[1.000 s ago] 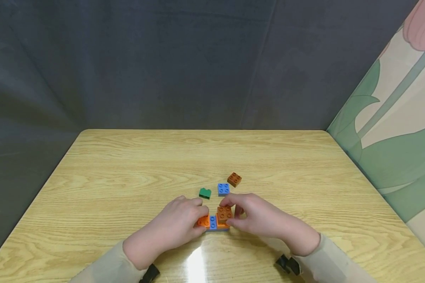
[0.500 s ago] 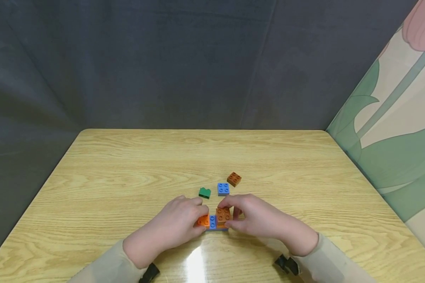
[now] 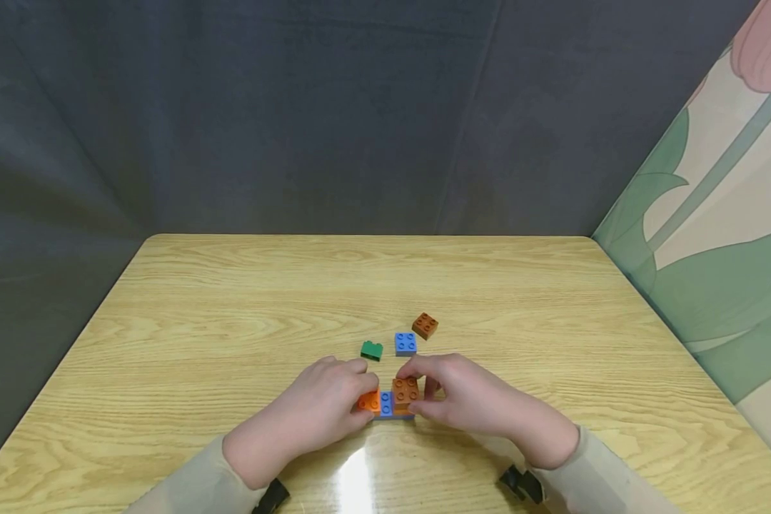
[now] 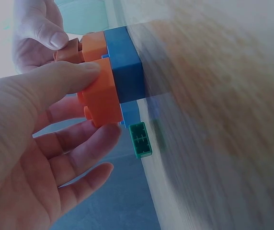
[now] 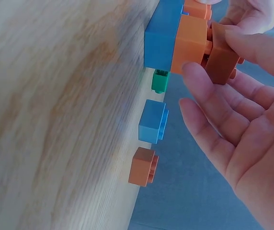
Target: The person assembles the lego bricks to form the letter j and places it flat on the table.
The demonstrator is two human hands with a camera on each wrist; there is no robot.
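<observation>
I observe left hand [image 3: 328, 400] pinching orange brick [image 3: 369, 402], right hand [image 3: 462, 392] pinching brown brick [image 3: 405, 393], blue brick [image 3: 386, 404] beneath, well inside far edge of table [image 3: 231, 307].

Head view: bright, fairly sharp; white glare on table [image 3: 231, 307] at bottom centre, soft shadow below right hand [image 3: 464, 392], backdrop cloth [image 3: 360, 114] dim. Left wrist view: hazy, top left blown out, table blurred. Right wrist view: bluish, soft.

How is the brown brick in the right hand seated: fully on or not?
Not fully: the right-wrist view shows a gap between the brown brick and the orange brick beneath, studs exposed.
</observation>
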